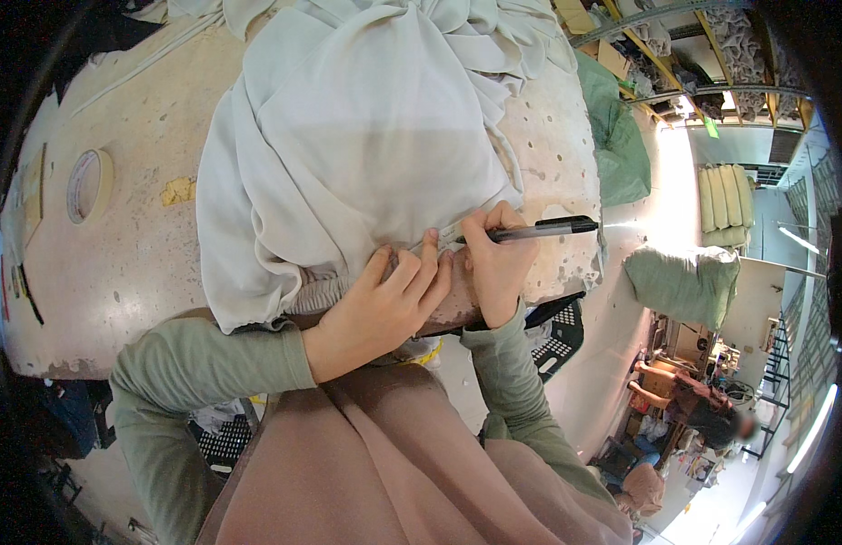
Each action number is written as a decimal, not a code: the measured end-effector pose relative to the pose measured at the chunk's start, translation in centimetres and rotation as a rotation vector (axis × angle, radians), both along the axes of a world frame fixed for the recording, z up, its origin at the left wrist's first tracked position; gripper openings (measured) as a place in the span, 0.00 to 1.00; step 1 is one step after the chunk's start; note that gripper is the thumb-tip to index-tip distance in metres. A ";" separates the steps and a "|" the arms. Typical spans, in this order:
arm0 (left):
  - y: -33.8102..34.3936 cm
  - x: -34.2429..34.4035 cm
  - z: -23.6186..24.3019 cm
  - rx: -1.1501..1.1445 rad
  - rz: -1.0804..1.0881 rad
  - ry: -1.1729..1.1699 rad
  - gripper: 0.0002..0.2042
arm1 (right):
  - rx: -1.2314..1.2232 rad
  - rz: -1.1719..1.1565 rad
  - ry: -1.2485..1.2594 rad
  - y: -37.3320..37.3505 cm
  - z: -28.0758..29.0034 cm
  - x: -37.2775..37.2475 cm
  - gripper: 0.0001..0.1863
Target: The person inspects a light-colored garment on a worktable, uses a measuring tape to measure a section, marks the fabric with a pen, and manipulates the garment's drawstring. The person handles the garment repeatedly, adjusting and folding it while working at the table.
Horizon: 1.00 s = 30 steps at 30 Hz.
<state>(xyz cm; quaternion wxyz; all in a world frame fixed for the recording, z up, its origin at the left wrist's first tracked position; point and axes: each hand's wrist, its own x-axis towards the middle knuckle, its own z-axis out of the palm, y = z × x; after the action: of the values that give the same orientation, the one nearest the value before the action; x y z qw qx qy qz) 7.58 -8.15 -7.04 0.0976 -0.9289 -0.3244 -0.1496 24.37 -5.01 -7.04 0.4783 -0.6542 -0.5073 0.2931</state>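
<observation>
A pale grey-white garment [375, 163] lies heaped over the table, its gathered elastic waistband [321, 295] along the near edge. My left hand [391, 295] comes from the left and grips the waistband edge, index finger and thumb close together beside a small white label [450, 237]. In my right hand [500, 259] is a black pen [543, 229], held low near its tip, with the other end pointing right. The tip meets the label area, partly covered by my fingers. Both forearms wear green sleeves.
On the worn table [139, 263] lie a tape roll [91, 186] and a yellowish scrap [178, 191] at left. Black crates [559, 341] sit below the near edge. Green sacks [684, 283] stand at right; farther off, another person [698, 400] is beside cluttered shelving.
</observation>
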 end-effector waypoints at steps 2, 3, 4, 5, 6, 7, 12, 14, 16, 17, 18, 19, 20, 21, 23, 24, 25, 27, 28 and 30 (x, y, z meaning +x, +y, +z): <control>0.0 0.0 0.0 -0.001 0.000 0.012 0.20 | 0.005 0.013 -0.058 0.1 0.0 0.0 0.17; 0.0 0.0 0.0 -0.003 0.000 0.021 0.21 | 0.017 0.020 -0.100 0.1 -0.1 0.1 0.17; 0.0 0.0 0.0 -0.002 0.002 0.030 0.21 | 0.004 0.016 -0.066 0.2 -0.1 0.1 0.17; 0.0 0.0 0.0 -0.005 0.000 0.031 0.21 | -0.006 0.014 -0.041 0.2 -0.1 0.1 0.17; 0.0 0.0 0.0 -0.006 0.001 0.031 0.21 | -0.013 0.015 -0.018 0.2 -0.2 0.1 0.17; 0.0 0.0 0.0 -0.004 0.003 0.030 0.21 | 0.002 0.021 -0.062 0.2 -0.2 0.2 0.17; 0.0 0.0 -0.1 -0.003 -0.004 0.035 0.21 | -0.005 -0.024 0.094 0.0 -0.3 0.2 0.17; 0.0 0.0 -0.1 -0.001 -0.007 0.035 0.21 | 0.034 0.001 -0.053 0.1 -0.3 0.3 0.17; 0.0 0.0 -0.1 -0.002 -0.009 0.029 0.21 | 0.037 0.012 -0.109 0.1 -0.3 0.3 0.17; 0.0 0.0 -0.1 0.000 -0.010 0.031 0.22 | 0.016 0.007 -0.090 0.2 -0.3 0.3 0.17; 0.0 0.0 -0.1 0.003 -0.009 0.034 0.22 | -0.002 0.002 -0.072 0.2 -0.2 0.2 0.17; 0.1 0.0 -0.1 0.008 -0.008 0.037 0.22 | -0.009 -0.002 -0.057 0.2 -0.2 0.2 0.17; 0.0 0.0 -0.1 0.004 -0.007 0.036 0.22 | -0.013 -0.006 -0.044 0.1 -0.2 0.1 0.17; 0.0 0.0 -0.1 0.001 -0.006 0.036 0.22 | -0.015 -0.015 -0.027 0.1 -0.2 0.1 0.16; 0.0 0.0 0.0 -0.007 -0.005 0.037 0.22 | 0.005 -0.019 0.052 0.0 -0.1 0.1 0.16; 0.0 0.0 0.0 -0.011 -0.005 0.038 0.23 | 0.020 -0.006 0.085 0.0 -0.1 0.2 0.16; 0.0 0.0 0.0 -0.011 -0.001 0.040 0.23 | -0.022 -0.029 0.064 0.0 0.0 0.2 0.14; -0.1 0.0 0.0 -0.010 -0.001 0.038 0.22 | -0.101 -0.043 0.003 0.0 0.0 0.5 0.09; -0.1 0.0 -0.1 0.000 0.002 0.038 0.22 | -0.090 -0.032 -0.024 0.0 0.0 0.6 0.09; 0.0 0.0 -0.1 0.012 0.007 0.045 0.22 | -0.083 -0.014 -0.081 0.0 0.0 0.6 0.09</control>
<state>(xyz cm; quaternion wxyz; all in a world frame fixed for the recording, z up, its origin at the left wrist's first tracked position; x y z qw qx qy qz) 7.57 -8.20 -7.10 0.1107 -0.9303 -0.3246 -0.1303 25.01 -4.98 -7.04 0.4317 -0.6883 -0.5092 0.2839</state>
